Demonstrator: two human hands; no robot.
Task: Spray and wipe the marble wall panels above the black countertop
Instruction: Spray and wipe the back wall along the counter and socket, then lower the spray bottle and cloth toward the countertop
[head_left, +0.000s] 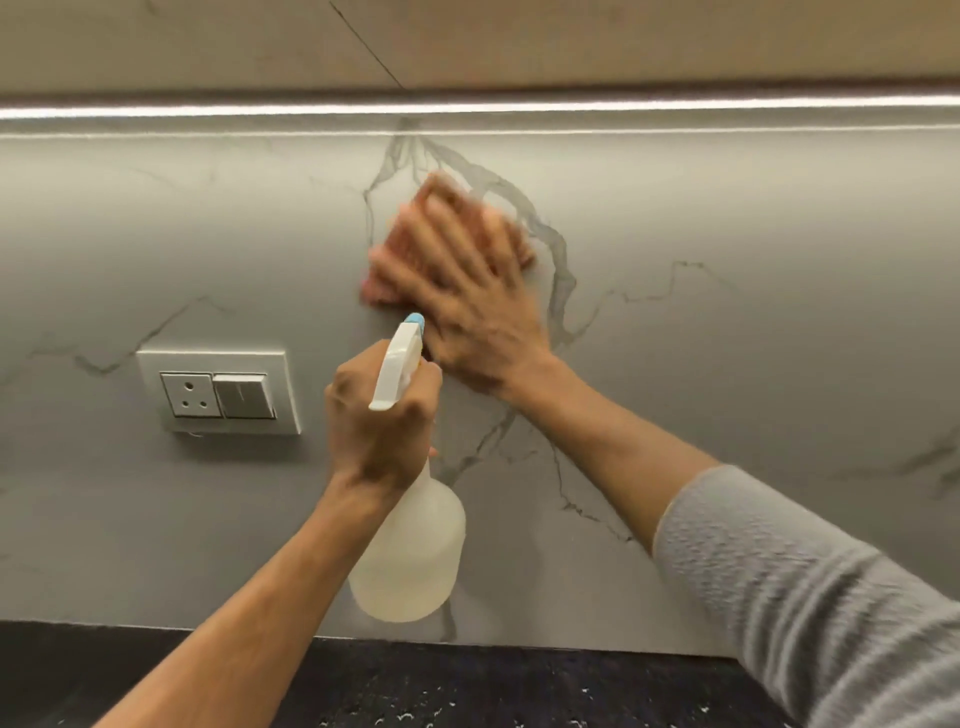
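You had one spray bottle (410, 551) and one orange cloth (441, 193). Just right of the single socket plate (218, 392), your left grip (382, 421) was curled round the bottle's neck. Further right, your right grip (467, 291), fingers spread, pressed the cloth flat on the veined marble wall (727, 312) above the black table (467, 686).

A black table (467, 686), speckled with white flecks, runs along the foot of the marble wall panel (727, 364). Its back edge meets the panel's lower edge in a straight seam. The table's dark surface shows only below the panel.
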